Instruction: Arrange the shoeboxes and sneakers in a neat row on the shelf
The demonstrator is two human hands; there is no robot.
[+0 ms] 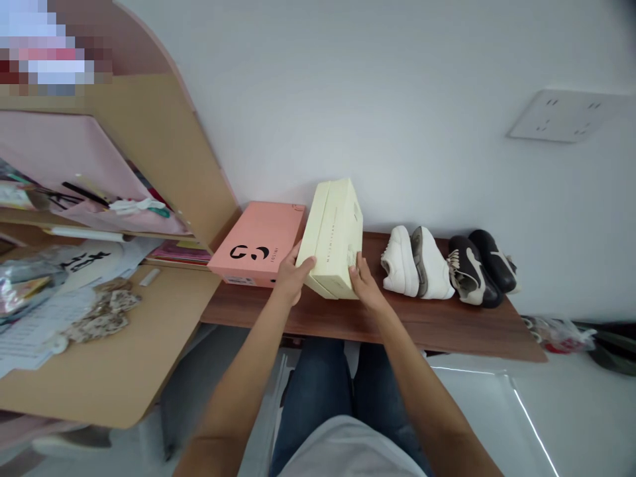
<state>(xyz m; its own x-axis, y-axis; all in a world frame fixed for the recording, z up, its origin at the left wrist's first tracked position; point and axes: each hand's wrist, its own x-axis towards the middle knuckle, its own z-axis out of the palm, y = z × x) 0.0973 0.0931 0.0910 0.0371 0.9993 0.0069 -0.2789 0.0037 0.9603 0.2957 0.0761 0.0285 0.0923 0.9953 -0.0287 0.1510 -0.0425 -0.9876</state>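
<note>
Between my two hands is a pale yellow shoebox (332,238), turned on its side with its lid on. My left hand (293,273) grips its left face, thumb on the near edge. On the opposite face my right hand (366,283) presses with its fingers. Whether the box rests on the brown wooden shelf (308,318) or is slightly off it, I cannot tell. Just left of it lies a pink shoebox (263,232) with a black logo. To the right stand a pair of white sneakers (401,265) and a pair of black sneakers (472,271).
A tan desk (163,331) with papers (59,324), a patterned scrunchie (106,311) and a shelf unit adjoins on the left. The wall behind carries a white socket panel (566,116). At the far right a plastic bag (561,334) lies beyond the shelf end.
</note>
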